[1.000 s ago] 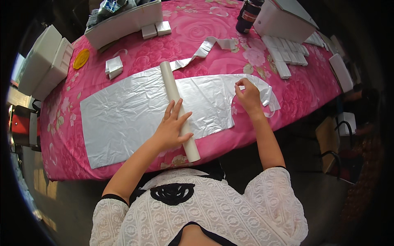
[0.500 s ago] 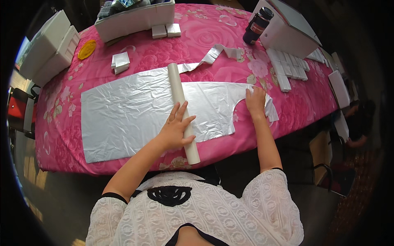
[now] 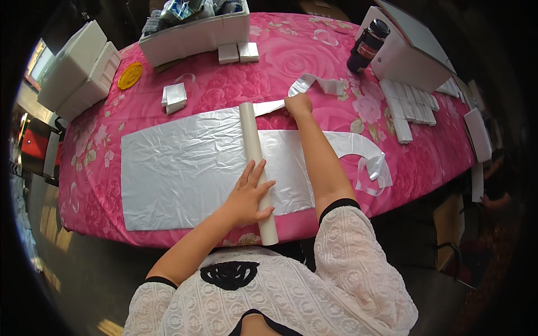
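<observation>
A silvery plastic sheet [image 3: 185,168] lay flat and lightly crinkled across the pink floral table [image 3: 101,140], with one long white roll [image 3: 258,168] lying over it, running from 12 to 6 o'clock. The left hand [image 3: 249,196] rested on the roll's near half, its fingers [image 3: 259,171] spread open and flat, pressing rather than gripping. The right hand [image 3: 298,105], at 1 o'clock from the roll's far end, had its fingers closed on a narrow silvery strip [image 3: 269,107] at the sheet's far edge. At 10 o'clock sat one yellow disc [image 3: 130,75]; at 1 o'clock, one dark cup [image 3: 367,45].
</observation>
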{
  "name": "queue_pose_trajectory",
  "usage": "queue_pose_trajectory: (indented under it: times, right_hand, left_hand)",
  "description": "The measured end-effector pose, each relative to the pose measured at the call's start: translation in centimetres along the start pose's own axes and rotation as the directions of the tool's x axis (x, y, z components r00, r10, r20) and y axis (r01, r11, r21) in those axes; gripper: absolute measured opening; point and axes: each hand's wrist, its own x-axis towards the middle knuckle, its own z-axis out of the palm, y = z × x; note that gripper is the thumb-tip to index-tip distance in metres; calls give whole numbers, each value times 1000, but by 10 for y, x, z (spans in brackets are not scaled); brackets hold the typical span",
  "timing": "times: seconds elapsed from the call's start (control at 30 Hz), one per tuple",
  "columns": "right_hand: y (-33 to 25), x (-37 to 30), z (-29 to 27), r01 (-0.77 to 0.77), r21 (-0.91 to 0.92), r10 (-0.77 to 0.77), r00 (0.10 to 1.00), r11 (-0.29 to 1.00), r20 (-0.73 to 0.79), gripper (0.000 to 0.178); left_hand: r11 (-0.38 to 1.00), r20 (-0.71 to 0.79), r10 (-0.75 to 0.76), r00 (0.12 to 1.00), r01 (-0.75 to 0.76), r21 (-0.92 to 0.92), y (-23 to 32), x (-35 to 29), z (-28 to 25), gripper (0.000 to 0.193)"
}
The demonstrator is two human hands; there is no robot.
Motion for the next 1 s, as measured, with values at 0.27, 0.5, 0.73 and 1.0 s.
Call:
queue_pose_trajectory:
  times: [0.27, 0.5, 0.73, 1.0]
  right_hand:
    - [78, 63, -1, 265, 539, -60, 928, 800, -367, 28]
    - [73, 52, -50, 9, 998, 63, 998, 62, -13, 17]
    - [118, 103, -122, 95, 988, 213, 970, 126, -120, 21]
    - [134, 93, -206, 243, 281, 58, 653, 928, -755, 45]
  left_hand:
    - [1000, 12, 4, 1000, -4, -5, 5, 8, -1, 58]
    - [999, 8, -38, 999, 38, 26, 4, 3, -2, 56]
    - [999, -14, -39, 999, 40, 34, 5, 2, -1, 55]
    - [999, -17, -32, 999, 32, 19, 5, 3, -2, 55]
